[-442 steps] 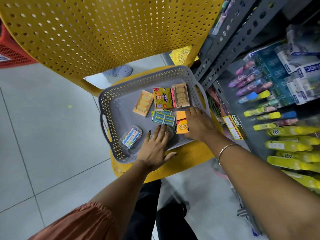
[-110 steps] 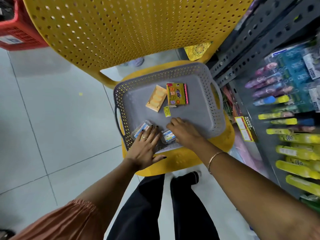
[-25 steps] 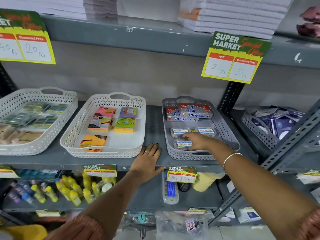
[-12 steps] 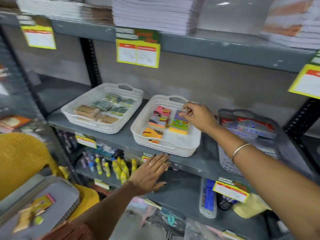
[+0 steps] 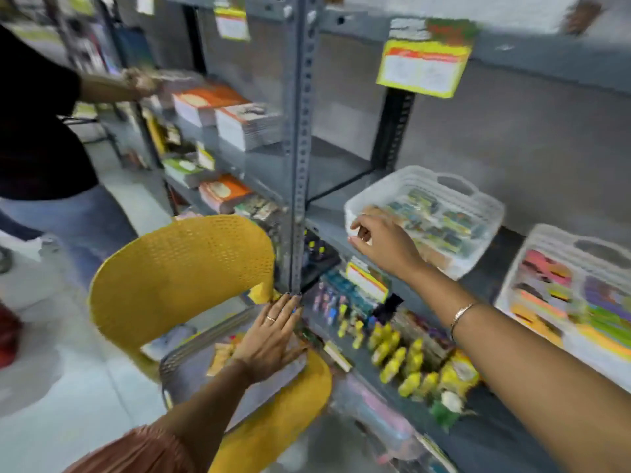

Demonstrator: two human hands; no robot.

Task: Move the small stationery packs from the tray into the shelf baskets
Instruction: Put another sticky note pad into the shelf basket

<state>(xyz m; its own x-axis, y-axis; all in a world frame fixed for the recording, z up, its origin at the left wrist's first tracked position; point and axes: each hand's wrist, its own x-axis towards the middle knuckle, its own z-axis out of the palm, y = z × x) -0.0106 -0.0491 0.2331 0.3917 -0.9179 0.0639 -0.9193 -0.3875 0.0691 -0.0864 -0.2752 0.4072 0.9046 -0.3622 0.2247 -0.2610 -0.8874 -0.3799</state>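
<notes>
Overhead, heavy blur is seen. The left hand [image 5: 273, 339] is spread flat, fingers open, over the grey tray [image 5: 191, 373] on the yellow chair [image 5: 177, 274]; nothing is gripped. A few packs [image 5: 220, 356] are left in the tray. The right hand [image 5: 384, 242] is held loosely curled at the white basket [image 5: 423, 213] rim; whether anything is held cannot be told.

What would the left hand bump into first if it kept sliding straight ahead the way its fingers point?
Probably the grey metal shelf post. The left hand lies flat over the grey tray on the yellow chair, fingers pointing up and away at the post's foot. The frame is blurred, so the gap is hard to judge.
</notes>
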